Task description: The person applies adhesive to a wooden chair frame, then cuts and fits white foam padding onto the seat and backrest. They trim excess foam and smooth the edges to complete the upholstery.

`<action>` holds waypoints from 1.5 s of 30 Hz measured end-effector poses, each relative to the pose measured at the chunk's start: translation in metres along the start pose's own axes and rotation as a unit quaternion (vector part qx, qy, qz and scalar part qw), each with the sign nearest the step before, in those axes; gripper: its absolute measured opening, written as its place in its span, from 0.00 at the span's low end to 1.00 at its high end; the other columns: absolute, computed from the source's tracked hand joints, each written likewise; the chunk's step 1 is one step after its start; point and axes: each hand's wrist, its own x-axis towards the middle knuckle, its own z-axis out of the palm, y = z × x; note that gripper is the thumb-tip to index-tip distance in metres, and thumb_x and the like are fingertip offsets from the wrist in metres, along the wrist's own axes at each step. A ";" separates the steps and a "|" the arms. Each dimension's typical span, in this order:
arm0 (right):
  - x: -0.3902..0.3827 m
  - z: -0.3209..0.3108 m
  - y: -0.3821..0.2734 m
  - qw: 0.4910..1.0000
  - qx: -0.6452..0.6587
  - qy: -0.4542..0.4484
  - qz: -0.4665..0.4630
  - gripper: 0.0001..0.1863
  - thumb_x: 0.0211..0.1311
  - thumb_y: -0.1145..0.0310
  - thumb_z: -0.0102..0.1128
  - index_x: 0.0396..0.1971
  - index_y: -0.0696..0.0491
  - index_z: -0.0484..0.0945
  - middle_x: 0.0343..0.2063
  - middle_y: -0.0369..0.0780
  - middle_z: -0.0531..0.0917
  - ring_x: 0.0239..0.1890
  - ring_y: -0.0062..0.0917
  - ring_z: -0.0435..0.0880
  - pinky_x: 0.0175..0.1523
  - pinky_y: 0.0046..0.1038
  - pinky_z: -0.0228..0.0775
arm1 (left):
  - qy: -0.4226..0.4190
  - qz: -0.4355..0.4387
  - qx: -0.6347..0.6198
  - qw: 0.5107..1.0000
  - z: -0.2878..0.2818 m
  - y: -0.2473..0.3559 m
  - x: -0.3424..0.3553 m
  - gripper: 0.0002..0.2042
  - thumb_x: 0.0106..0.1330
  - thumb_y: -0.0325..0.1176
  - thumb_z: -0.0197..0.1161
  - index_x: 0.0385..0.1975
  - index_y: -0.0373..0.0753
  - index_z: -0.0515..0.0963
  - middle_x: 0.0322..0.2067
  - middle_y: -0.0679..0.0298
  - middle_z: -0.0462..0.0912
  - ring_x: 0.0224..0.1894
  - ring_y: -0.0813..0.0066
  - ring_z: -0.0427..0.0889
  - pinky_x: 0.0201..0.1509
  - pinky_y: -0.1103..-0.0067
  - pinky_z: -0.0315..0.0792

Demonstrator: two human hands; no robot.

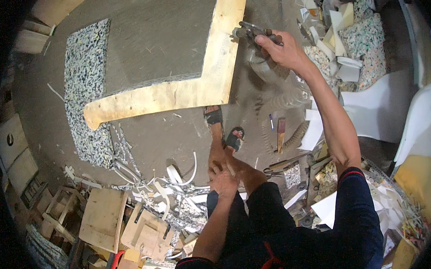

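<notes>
My right hand [283,49] is wrapped around a dark metal spray gun [246,31] with a blurred, translucent cup below it. The gun's nozzle is at the right edge of a pale, L-shaped plywood board [159,93], whose long arm stretches left over a speckled foam slab [82,58]; whether they touch I cannot tell. A blurred coiled hose [297,137] lies below the gun, beside a wooden-handled tool [281,133] and a blue pen [271,122]. My left hand [223,182] rests on my leg, its fingers apart, holding no object.
Cut plywood pieces [100,218] and white strips [176,178] are heaped at the lower left. At the right lie foam scraps [361,39] and white sheets [370,104]. More boards [14,145] stand at the far left. My sandaled feet are on the grey floor [152,50] below the board.
</notes>
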 end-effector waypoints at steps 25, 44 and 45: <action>0.170 -0.094 0.002 0.989 -0.009 0.149 0.009 0.36 0.63 0.33 0.53 0.30 0.58 0.81 0.23 0.43 0.82 0.30 0.31 0.82 0.40 0.34 0.73 | -0.056 0.002 -0.053 0.997 -0.050 -0.004 0.070 0.34 0.54 0.62 0.66 0.44 0.33 0.81 0.47 0.43 0.82 0.57 0.42 0.77 0.55 0.54 0.74; 0.052 -0.086 0.021 1.000 -0.023 0.015 -0.012 0.29 0.65 0.41 0.58 0.29 0.58 0.80 0.20 0.35 0.79 0.26 0.21 0.75 0.36 0.28 0.69 | 0.019 0.058 -0.025 0.998 -0.038 0.003 0.050 0.29 0.55 0.62 0.67 0.39 0.37 0.83 0.35 0.52 0.87 0.39 0.49 0.87 0.43 0.56 0.79; 0.042 -0.083 0.027 0.999 -0.042 -0.002 -0.016 0.27 0.66 0.44 0.59 0.30 0.58 0.80 0.20 0.35 0.78 0.26 0.20 0.73 0.35 0.26 0.68 | -0.022 0.032 -0.030 0.999 -0.042 0.009 0.048 0.29 0.56 0.61 0.67 0.41 0.38 0.82 0.38 0.52 0.86 0.43 0.49 0.85 0.45 0.56 0.79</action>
